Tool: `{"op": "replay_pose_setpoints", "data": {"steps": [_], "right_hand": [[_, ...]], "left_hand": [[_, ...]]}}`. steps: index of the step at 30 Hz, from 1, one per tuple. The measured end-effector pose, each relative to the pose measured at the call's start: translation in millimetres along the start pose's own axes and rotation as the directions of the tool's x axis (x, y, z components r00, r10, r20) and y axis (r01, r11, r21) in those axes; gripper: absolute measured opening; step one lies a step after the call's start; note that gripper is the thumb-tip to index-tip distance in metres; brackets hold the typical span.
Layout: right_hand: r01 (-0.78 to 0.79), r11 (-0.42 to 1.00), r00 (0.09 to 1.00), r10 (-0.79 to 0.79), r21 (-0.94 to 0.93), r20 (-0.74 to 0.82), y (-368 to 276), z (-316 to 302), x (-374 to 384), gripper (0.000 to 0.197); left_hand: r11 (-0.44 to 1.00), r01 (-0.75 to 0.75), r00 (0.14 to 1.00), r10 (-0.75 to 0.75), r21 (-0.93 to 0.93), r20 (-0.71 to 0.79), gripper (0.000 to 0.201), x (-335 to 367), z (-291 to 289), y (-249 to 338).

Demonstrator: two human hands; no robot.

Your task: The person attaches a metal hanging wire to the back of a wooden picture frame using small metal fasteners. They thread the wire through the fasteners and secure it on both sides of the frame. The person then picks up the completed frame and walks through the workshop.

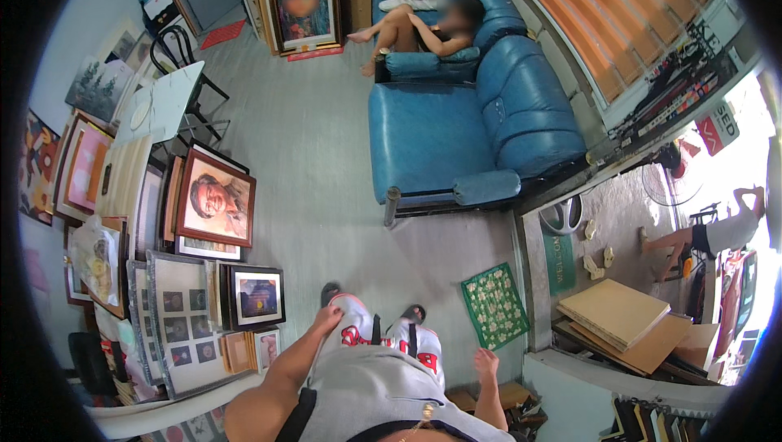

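Note:
My left hand [328, 317] hangs beside the leg of my white shorts [358, 320], which have red lettering. Its fingers are loosely curled, and no object shows in them. On the other side, my right hand [486, 360] is held away from my body with its fingers bent in; I see nothing in it. Nearest to it is a green floor mat [495, 305] with a pale flower pattern. To the left of my left hand, a black-framed picture [258, 295] leans among stacked frames. Behind that, a brown-framed portrait [216, 199] leans upright.
A blue sofa [436, 136] stands ahead, with a person [423, 30] seated at its far end. A white table [167, 100] and black chair [191, 75] are at left. Flat boards [615, 316] lie stacked at right, near another person [725, 226] outside. Grey floor [314, 181] lies ahead.

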State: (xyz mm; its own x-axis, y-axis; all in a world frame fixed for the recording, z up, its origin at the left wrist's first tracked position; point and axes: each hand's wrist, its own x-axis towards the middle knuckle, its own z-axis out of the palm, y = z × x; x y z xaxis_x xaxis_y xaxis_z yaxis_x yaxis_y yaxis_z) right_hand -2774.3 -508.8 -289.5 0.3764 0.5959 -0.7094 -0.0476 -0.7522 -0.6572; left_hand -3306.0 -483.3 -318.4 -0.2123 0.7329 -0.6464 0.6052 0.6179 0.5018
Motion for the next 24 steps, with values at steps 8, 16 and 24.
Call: {"op": "replay_pose_setpoints", "data": {"steps": [8, 16, 24], "right_hand": [[-0.297, 0.947, 0.945, 0.31, 0.125, -0.103, 11.5, -11.2, -25.2, 0.025], [-0.065, 0.969, 0.998, 0.058, 0.238, 0.037, -24.6, 78.3, -33.7, 0.035], [-0.136, 0.885, 0.973, 0.204, 0.445, -0.109, -15.1, 12.3, 14.6, 0.036]], "left_hand": [[0.997, -0.005, 0.977, 0.022, -0.082, 0.214, 0.045, 48.9, -44.5, 133.7], [0.978, 0.011, 0.994, -0.033, 0.21, 0.102, 0.043, 125.6, -107.3, 143.5], [0.905, -0.246, 0.957, 0.172, 0.347, 0.231, 0.045, 193.1, -21.7, 307.2]]}}
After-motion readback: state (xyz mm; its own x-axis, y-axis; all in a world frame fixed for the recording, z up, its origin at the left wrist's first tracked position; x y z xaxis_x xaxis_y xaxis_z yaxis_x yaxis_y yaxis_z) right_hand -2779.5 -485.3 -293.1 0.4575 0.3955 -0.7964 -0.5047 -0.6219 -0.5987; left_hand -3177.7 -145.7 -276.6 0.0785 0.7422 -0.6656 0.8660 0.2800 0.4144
